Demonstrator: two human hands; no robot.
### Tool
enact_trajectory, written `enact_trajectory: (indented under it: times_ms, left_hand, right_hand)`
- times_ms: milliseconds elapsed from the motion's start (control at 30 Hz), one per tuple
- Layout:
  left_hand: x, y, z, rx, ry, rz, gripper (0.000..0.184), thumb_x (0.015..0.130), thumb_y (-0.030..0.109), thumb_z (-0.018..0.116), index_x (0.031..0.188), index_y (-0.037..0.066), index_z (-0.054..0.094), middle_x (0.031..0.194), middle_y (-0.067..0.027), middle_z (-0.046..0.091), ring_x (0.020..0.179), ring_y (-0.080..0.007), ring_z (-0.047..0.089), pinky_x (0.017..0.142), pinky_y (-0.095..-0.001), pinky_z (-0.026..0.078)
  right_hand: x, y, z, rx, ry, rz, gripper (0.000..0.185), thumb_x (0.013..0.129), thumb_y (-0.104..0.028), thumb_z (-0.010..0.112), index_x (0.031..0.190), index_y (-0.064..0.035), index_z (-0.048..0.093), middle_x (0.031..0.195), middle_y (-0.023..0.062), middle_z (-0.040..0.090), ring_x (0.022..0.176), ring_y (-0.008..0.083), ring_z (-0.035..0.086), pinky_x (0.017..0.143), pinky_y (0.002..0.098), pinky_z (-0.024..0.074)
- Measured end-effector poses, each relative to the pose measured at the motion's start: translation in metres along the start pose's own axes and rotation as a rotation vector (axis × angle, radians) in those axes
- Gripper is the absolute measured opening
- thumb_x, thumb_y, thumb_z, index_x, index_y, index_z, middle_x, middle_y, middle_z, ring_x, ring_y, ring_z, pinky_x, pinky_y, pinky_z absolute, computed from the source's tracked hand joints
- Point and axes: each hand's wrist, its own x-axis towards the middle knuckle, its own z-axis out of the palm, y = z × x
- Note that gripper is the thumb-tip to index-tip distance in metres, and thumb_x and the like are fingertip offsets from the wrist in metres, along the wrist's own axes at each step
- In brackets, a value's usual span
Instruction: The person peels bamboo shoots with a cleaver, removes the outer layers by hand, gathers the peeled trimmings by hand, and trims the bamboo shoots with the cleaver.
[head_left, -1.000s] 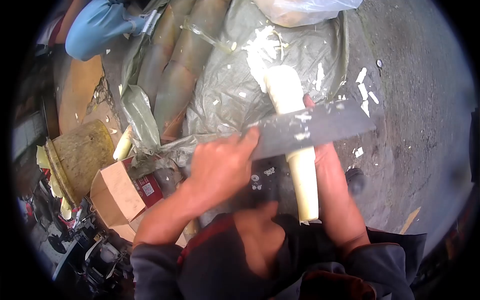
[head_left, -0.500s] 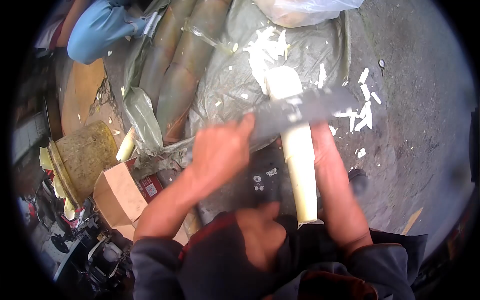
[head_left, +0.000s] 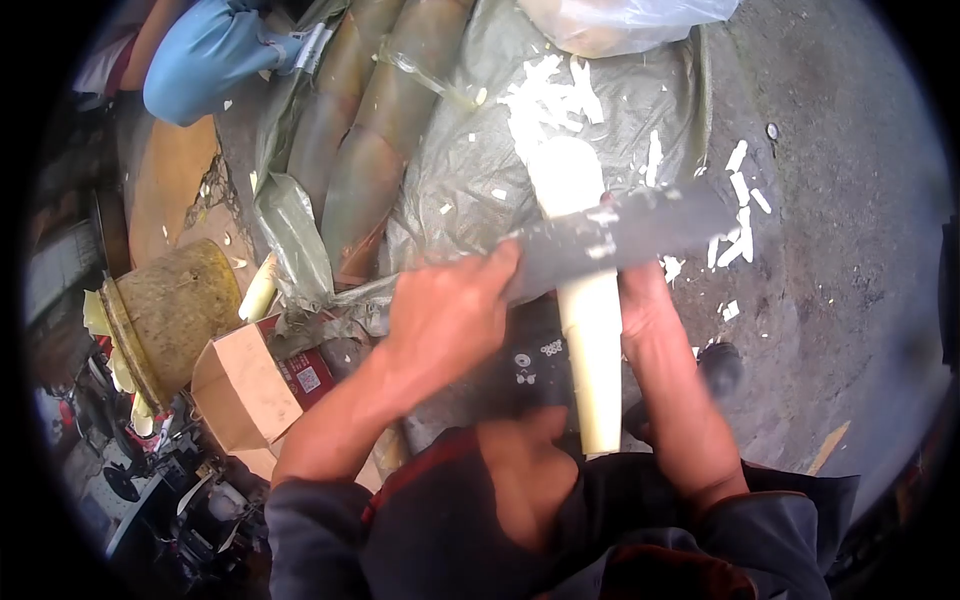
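Note:
My left hand (head_left: 450, 308) is closed around the handle end of a wide, dark cleaver (head_left: 650, 228), its blade reaching right across a long, pale peeled shoot (head_left: 592, 340). The blade, smeared by motion, has white bits stuck on it. My right hand (head_left: 640, 300) grips the shoot from the right side, its fingers mostly hidden behind the blade and the shoot. The shoot's thick end lies toward the sheet and its other end points at my body. White shavings (head_left: 545, 100) are heaped beyond the thick end.
A grey-green plastic sheet (head_left: 480, 165) bears large unpeeled shoots (head_left: 390, 130). At left are a dirty yellow bucket (head_left: 185, 310) and an open cardboard box (head_left: 240, 385). A clear bag (head_left: 620, 25) is at the top. A person's blue-clad knee (head_left: 205, 65) shows at upper left.
More white slivers lie on the ground right of the sheet. The cleaver has shifted along the shoot, and the shoot's near end has swung slightly left. Both hands keep their hold.

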Motion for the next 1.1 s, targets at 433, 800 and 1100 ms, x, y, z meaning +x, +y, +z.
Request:
enact_trajectory:
  times_ms: [433,800,1100]
  left_hand:
    - [0.039,-0.029,0.026,0.089,-0.033,-0.163,0.033,0.080,0.007,0.063,0.112,0.009,0.066,0.074,-0.0194,0.067,0.068,-0.0392,0.066,0.060,-0.0490,0.052]
    - [0.043,-0.057,0.038,0.137,-0.008,-0.186,0.032,0.076,0.004,0.065,0.107,0.008,0.070,0.080,-0.0189,0.069,0.068,-0.0377,0.067,0.059,-0.0478,0.053]
    - [-0.013,0.001,-0.014,0.018,-0.053,-0.039,0.037,0.077,0.005,0.064,0.114,0.008,0.067,0.075,-0.0191,0.067,0.064,-0.0382,0.065,0.058,-0.0471,0.052]
  right_hand:
    - [0.003,0.009,0.003,-0.070,0.061,0.001,0.060,0.098,-0.059,0.045,0.116,-0.0025,0.058,0.088,0.0151,0.067,0.061,0.0285,0.065,0.045,0.0391,0.0562]
    - [-0.003,0.008,0.020,-0.127,0.025,0.020,0.060,0.100,-0.052,0.036,0.110,0.0029,0.057,0.079,0.0185,0.064,0.064,0.0289,0.066,0.053,0.0375,0.0570]
    - [0.009,0.019,0.003,0.120,0.086,0.027,0.055,0.101,-0.049,0.044,0.120,0.0003,0.056,0.095,0.0183,0.067,0.077,0.0318,0.068,0.064,0.0472,0.0608]
